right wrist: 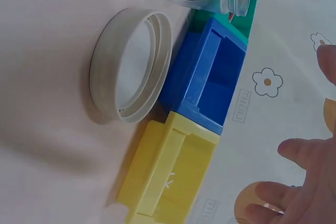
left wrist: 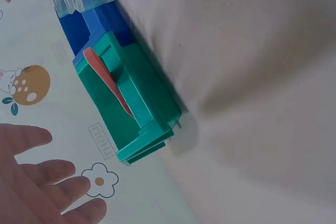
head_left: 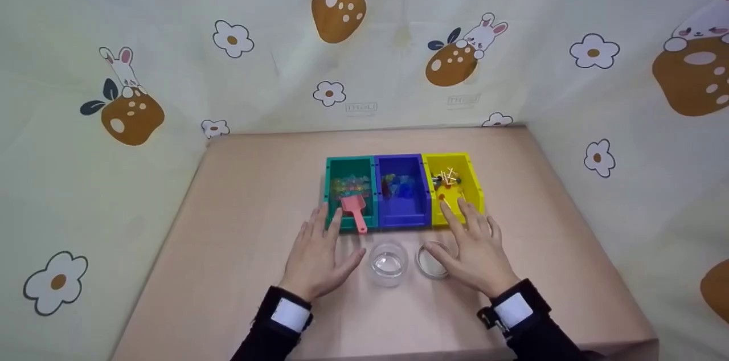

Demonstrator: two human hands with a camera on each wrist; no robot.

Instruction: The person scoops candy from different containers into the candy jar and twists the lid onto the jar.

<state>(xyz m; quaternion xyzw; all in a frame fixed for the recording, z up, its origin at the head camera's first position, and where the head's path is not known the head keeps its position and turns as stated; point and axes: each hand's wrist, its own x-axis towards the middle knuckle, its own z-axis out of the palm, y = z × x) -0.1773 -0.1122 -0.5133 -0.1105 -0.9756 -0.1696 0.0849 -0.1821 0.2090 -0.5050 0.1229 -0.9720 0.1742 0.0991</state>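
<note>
My left hand [head_left: 316, 261] hovers with fingers spread, left of a clear ribbed jar [head_left: 388, 264] and close to the front of a green bin [head_left: 350, 166]. A pink scoop [head_left: 354, 208] leans in that bin, its handle over the front edge, among translucent colourful pieces. Over on the right, my right hand [head_left: 481, 258] is spread in front of the yellow bin [head_left: 475, 190]. Its thumb overlaps a round whitish lid [right wrist: 107, 72] in the head view. The jar stands uncovered, beside the lid. Neither hand holds anything.
Between the green and yellow bins sits a blue bin [head_left: 403, 220] holding bluish and other coloured translucent pieces. White sticks and small coloured bits [head_left: 448, 177] lie in the yellow one. Behind the table [head_left: 256, 190] hangs a patterned curtain [head_left: 393, 65].
</note>
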